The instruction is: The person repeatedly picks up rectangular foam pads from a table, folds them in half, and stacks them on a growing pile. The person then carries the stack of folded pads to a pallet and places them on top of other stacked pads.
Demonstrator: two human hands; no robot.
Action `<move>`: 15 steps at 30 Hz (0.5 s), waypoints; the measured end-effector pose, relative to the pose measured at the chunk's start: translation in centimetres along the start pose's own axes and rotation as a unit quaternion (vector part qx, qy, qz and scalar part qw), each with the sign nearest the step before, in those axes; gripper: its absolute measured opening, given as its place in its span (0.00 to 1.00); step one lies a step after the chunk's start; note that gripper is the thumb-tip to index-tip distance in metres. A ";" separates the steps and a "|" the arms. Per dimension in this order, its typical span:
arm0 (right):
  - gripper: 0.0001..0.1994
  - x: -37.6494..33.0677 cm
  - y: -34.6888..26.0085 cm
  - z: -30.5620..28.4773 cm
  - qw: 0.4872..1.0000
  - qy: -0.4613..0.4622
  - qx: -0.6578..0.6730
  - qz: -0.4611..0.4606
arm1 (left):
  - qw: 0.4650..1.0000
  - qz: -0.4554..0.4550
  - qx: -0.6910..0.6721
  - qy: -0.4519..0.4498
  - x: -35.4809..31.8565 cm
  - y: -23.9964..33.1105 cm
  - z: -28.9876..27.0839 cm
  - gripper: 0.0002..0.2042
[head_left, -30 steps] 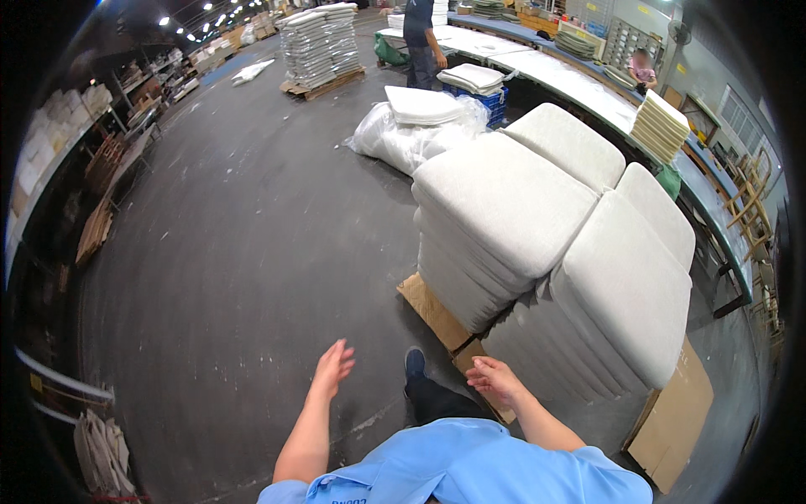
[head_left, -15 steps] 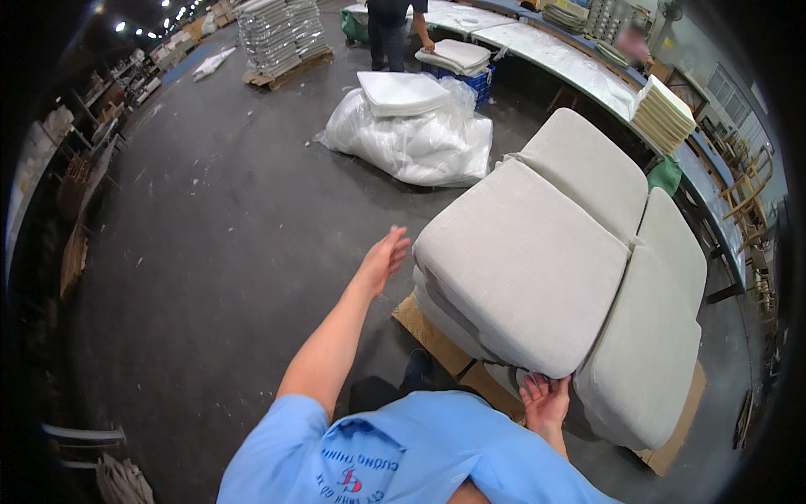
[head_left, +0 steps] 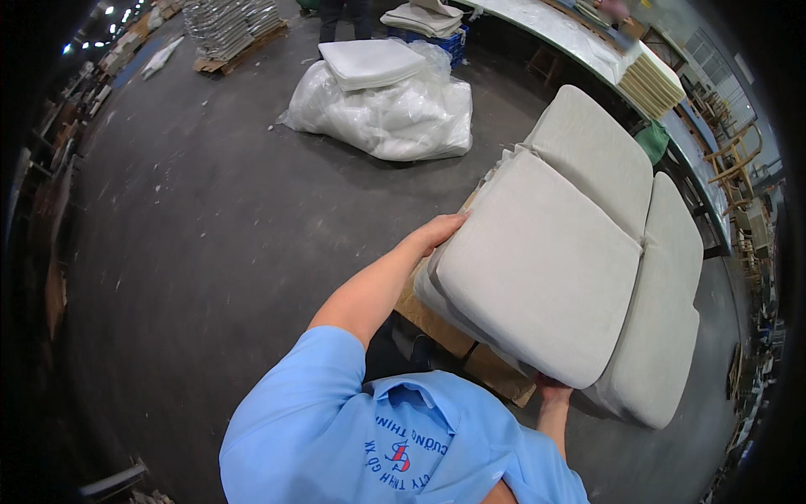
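A light grey seat cushion [head_left: 537,269] tops the nearest of several stacks standing side by side. My left hand [head_left: 442,228] grips its left side, the fingertips partly hidden at the edge. Below its front edge, my right hand [head_left: 551,388] has its fingers tucked underneath the cushion, mostly out of sight. Matching grey cushions lie just behind [head_left: 598,155] and to the right [head_left: 646,336].
Flattened cardboard [head_left: 495,370] lies under the stacks. Ahead sits a bulging clear plastic bag [head_left: 378,126] with a white foam pad [head_left: 371,64] on top. A long table [head_left: 579,55] runs along the far right. Behind the bag a person's legs [head_left: 342,18] show.
My left hand has moved from beside the stack onto the cushion's left side. My right hand's fingers have gone further under the front edge. The view has shifted, and the top cushion sits slightly differently.
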State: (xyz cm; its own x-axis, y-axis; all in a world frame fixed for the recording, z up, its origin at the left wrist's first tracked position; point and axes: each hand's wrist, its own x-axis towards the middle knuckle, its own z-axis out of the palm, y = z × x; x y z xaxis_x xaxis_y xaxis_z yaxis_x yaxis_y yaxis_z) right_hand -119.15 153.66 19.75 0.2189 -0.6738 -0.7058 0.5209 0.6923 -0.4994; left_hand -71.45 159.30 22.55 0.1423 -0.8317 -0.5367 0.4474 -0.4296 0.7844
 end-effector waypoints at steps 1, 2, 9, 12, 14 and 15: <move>0.27 -0.3 0.3 0.7 1.000 -0.002 0.010 -0.012 | 1.000 -0.010 0.016 0.012 0.7 0.1 -0.1 0.38; 0.27 -0.3 0.5 1.7 1.000 -0.012 0.014 -0.019 | 1.000 0.007 -0.010 0.015 1.2 0.0 -0.7 0.37; 0.28 -0.8 -0.1 3.2 0.995 -0.005 0.045 -0.084 | 0.993 0.113 0.029 0.031 2.4 -0.6 -0.1 0.31; 0.30 -2.8 1.0 3.4 0.993 0.001 -0.001 -0.120 | 0.991 0.127 0.041 0.029 1.5 -1.2 0.8 0.30; 0.32 -3.4 1.8 3.5 0.992 0.028 -0.019 -0.121 | 0.988 0.141 0.053 0.039 1.7 -2.5 0.5 0.31; 0.33 -3.6 2.0 3.2 0.993 0.027 -0.020 -0.110 | 0.984 0.151 0.066 0.068 2.0 -3.6 0.2 0.32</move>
State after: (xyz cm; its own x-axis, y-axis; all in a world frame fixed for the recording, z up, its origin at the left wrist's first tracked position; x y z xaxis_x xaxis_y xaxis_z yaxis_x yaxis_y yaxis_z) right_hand -116.30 156.67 22.93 0.0593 -0.7956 -0.6029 0.5176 0.5409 -0.6630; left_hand -72.95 159.10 18.69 0.3719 -0.8778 -0.3019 0.2487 -0.2191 0.9435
